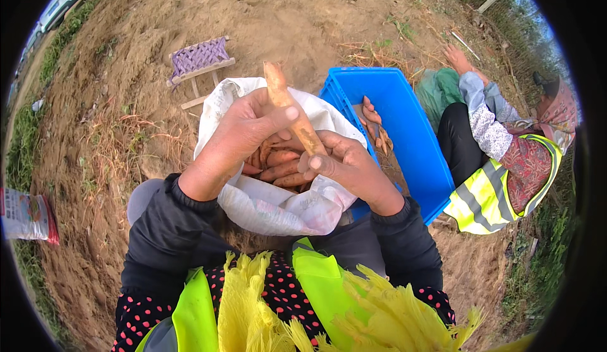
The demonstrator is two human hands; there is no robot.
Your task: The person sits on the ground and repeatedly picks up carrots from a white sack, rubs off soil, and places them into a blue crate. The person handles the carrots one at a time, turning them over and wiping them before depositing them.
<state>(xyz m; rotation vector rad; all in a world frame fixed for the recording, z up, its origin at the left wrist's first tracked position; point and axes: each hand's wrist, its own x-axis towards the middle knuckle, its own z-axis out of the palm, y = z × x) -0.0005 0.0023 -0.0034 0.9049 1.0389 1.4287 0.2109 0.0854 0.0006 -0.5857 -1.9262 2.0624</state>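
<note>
Over a white woven sack [272, 213] I hold a long, slim, orange sweet potato [306, 130], tilted with its upper end away from me. My left hand [250, 124] is closed around its upper part, thumb across the front. The fingers of my right hand [354, 162] pinch its lower end. Beneath both hands, the open sack holds several reddish-orange sweet potatoes [281, 161], partly hidden by my fingers. The sack's rim is folded outward, and it sits between my knees.
Right of the sack stands a blue plastic crate [420, 134] with a few sweet potatoes [373, 117] inside. A co-worker in a yellow vest [496, 191] sits beyond it, near a green mesh bag [436, 96]. A low stool [199, 61] with purple webbing stands ahead left; a printed bag [25, 216] lies far left.
</note>
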